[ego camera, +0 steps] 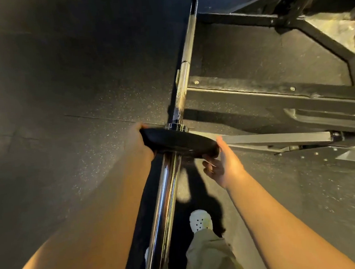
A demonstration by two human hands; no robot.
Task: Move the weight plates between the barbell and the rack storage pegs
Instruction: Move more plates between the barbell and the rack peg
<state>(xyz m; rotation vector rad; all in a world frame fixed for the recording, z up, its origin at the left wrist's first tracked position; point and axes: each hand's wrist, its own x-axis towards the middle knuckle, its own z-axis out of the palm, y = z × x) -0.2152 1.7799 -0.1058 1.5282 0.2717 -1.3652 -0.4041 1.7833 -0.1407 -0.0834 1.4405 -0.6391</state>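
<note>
Gripping weight plate (179, 141) on barbell sleeve (166, 196): left hand (137, 141), right hand (222, 162).

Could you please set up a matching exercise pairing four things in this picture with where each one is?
Things:
1. weight plate
2. left hand
3. right hand
4. white shoe

Places:
A. on the floor below the sleeve
B. gripping the plate's left edge
C. threaded on the barbell sleeve
D. at the plate's right edge

Pairs: 1-C, 2-B, 3-D, 4-A
</note>
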